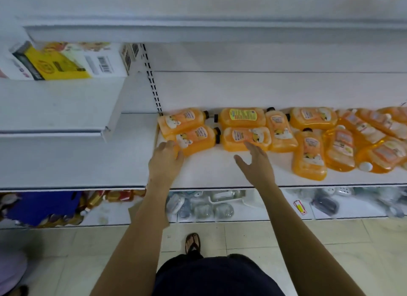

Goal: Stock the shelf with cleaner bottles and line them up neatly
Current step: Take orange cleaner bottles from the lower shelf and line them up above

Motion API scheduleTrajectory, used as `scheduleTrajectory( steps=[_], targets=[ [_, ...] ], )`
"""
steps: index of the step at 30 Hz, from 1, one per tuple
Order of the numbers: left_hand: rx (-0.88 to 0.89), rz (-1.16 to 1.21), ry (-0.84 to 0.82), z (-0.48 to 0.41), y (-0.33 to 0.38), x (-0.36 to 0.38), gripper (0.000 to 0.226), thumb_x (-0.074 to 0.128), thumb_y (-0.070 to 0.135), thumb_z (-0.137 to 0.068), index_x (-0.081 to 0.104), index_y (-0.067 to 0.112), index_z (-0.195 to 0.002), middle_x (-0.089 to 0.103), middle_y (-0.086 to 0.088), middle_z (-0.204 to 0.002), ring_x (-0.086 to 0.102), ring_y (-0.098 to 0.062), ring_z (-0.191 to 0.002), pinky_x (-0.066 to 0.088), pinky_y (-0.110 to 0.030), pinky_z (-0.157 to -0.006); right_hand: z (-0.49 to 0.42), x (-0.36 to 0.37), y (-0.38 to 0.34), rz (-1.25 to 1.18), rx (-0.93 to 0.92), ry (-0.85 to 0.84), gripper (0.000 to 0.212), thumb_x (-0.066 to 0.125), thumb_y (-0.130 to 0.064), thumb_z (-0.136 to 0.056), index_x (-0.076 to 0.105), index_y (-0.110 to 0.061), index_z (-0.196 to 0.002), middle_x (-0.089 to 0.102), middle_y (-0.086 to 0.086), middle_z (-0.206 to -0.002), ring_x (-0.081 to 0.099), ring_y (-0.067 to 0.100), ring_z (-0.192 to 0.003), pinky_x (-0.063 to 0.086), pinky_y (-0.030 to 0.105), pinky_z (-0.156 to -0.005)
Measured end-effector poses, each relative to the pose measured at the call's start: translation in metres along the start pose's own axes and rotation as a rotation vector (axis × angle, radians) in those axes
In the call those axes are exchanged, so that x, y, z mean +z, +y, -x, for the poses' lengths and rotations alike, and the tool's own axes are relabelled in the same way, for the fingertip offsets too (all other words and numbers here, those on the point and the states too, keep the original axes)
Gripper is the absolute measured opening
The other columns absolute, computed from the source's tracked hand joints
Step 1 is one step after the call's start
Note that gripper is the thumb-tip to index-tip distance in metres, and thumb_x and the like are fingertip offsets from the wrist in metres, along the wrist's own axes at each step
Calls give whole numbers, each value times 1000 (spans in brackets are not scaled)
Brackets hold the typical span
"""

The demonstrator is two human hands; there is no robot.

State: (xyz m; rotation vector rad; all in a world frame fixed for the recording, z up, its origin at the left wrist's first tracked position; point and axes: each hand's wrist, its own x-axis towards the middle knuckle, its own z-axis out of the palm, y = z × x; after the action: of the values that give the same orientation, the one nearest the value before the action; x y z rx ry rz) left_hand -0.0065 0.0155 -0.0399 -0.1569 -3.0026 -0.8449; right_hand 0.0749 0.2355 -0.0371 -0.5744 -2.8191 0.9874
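Note:
Several orange cleaner bottles with black caps lie flat on the white shelf (209, 172). At the left, two bottles (198, 138) lie one behind the other, caps pointing right. Beside them two more (245, 138) lie flat, and further right others lie in a loose pile (356, 139). My left hand (165, 161) rests against the bottom end of the front left bottle, fingers curled on its edge. Open over the shelf is my right hand (256, 163), its fingertips touching the front middle bottle's near edge.
A white upright with slots (153, 79) bounds the shelf on the left. Boxes (63, 62) stand on a higher shelf at the upper left. A lower shelf holds packaged goods (204, 205). My foot in a sandal (193, 243) is on the tiled floor.

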Motion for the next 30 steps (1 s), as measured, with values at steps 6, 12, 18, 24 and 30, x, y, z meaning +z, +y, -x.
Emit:
scheduleTrajectory(
  steps=[6, 12, 18, 24, 30],
  targets=[
    [197, 5, -57, -39, 0, 11, 32, 50, 25, -92, 55, 8, -119, 52, -14, -128, 44, -31, -119, 43, -39, -93, -42, 1, -8, 83, 1, 36, 49, 58, -24, -90, 45, -11, -136, 41, 9, -144, 37, 29, -130, 34, 39, -102],
    [208, -63, -181, -57, 7, 25, 50, 48, 34, -94, 40, 11, -138, 39, -11, -145, 33, -27, -133, 26, -39, -110, -77, -1, 8, 256, 89, -133, 60, 53, -35, -92, 29, -20, -144, 16, 5, -156, 10, 27, -143, 9, 45, -115],
    [17, -185, -284, -45, 6, 45, 64, 43, 49, -92, 18, 25, -146, 11, -6, -155, 5, -31, -143, 8, -57, -112, -67, 5, 15, 413, 83, -125, 55, 50, -34, -92, 29, -22, -141, 25, 6, -148, 18, 33, -136, 16, 47, -111],
    [-228, -31, -225, -19, 4, 48, 62, 48, 59, -85, 33, 25, -135, 32, -14, -135, 38, -35, -121, 32, -46, -101, -59, 3, 10, 399, 165, -155, 51, 51, -39, -89, 38, -17, -133, 34, 15, -137, 25, 38, -129, 20, 46, -108],
    [-319, 50, -426, -28, -4, 42, 64, 37, 57, -91, 35, 11, -137, 47, -14, -135, 48, -34, -119, 40, -49, -100, -75, -9, 32, 254, 249, -409, 74, 46, -54, -89, 17, -18, -147, 22, 10, -153, 11, 34, -141, 14, 48, -112]
  ],
)
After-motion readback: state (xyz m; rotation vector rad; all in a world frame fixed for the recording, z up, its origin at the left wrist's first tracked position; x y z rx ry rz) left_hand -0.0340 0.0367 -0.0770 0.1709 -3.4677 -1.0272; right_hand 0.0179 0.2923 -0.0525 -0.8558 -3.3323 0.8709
